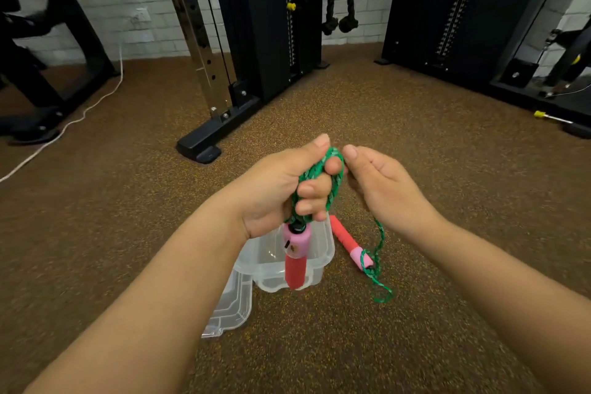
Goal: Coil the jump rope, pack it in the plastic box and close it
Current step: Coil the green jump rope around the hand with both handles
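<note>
Head view: the floor [367, 125] is brown rubber matting flecked with yellow, running back to a white brick wall [128, 0]. Black cable-machine towers [262, 19] stand at the back, with two knotted black ropes [339, 3] hanging between them and a white cord [80, 112] trailing over the floor at left. The left hand [281, 189] has its fingers curled round coils of the green jump rope [323, 176], and one pink-and-red handle [296, 253] hangs below the fist, over the clear plastic box [323, 253]. The right hand [380, 182], fingers loosely bent, pinches the rope's free strand, which drops to the second handle [348, 241] lying on the floor just right of the box. The clear lid [230, 307] lies open at the box's near left
</note>
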`<state>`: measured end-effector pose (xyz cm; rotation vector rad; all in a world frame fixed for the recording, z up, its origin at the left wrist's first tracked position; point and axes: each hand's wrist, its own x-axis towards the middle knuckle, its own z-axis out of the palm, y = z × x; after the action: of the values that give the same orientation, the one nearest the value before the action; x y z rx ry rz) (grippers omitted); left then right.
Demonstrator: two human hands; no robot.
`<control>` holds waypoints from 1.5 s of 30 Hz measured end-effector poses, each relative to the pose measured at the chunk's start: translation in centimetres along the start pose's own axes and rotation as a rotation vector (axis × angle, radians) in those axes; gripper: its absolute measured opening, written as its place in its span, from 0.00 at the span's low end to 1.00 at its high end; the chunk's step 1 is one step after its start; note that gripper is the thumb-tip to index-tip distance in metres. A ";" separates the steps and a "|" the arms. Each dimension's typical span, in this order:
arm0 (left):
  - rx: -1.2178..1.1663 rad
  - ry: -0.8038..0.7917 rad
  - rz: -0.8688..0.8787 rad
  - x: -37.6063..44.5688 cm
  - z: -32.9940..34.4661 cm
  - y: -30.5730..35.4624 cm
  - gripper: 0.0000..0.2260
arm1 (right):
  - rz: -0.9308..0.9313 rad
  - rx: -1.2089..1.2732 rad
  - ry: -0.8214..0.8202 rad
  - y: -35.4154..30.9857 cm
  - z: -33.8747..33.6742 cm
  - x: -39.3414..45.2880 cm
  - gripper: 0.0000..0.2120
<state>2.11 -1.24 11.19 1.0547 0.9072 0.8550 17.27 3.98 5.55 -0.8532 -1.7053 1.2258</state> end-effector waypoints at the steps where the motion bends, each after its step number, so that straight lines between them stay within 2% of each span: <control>1: -0.053 0.026 0.020 0.0 -0.2 0.1 0.17 | 0.007 0.003 0.001 -0.1 0.1 -0.1 0.17; 7: -0.411 0.202 0.209 0.1 -1.3 1.4 0.16 | 0.019 -0.110 -0.048 0.2 0.5 -1.7 0.14; 10: -0.460 0.293 0.302 0.3 -1.5 1.6 0.17 | -0.008 -0.252 -0.133 0.2 1.2 -3.0 0.13; 14: -0.229 0.406 0.394 0.3 -1.4 1.4 0.24 | -0.066 -0.368 -0.282 -1.5 1.8 -4.1 0.13; 17: -0.026 0.451 0.402 0.4 -1.3 1.2 0.31 | -0.149 -0.368 -0.290 -3.4 2.0 -4.0 0.14; 21: 0.188 0.357 0.330 0.3 -1.4 0.7 0.37 | -0.230 -0.245 -0.195 -5.9 1.3 -2.8 0.12; 24: 0.420 0.259 0.283 -0.3 -1.0 0.7 0.40 | -0.279 -0.252 -0.167 -6.9 0.4 -1.6 0.12; 26: 0.476 0.179 0.263 -0.5 -0.6 1.0 0.41 | -0.303 -0.270 -0.127 -7.1 -0.1 -1.1 0.12; 30: 0.391 0.054 0.143 -0.8 -0.6 1.3 0.37 | -0.240 -0.229 0.033 -7.0 -1.2 0.0 0.15; 34: 0.346 -0.003 0.151 -1.0 -0.3 1.0 0.15 | -0.119 -0.222 0.054 -5.4 -1.3 0.8 0.16; 41: -0.212 0.252 0.234 -0.2 -1.1 1.3 0.15 | 0.178 0.073 -0.081 -2.0 -0.4 -0.1 0.16; 45: -0.427 0.397 0.257 0.0 -2.7 1.3 0.15 | 0.267 0.161 -0.137 -1.2 -0.3 -0.6 0.16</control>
<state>-0.56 0.03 11.80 0.6433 0.8700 1.4372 17.75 3.24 6.60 -0.9378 -1.6087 1.6106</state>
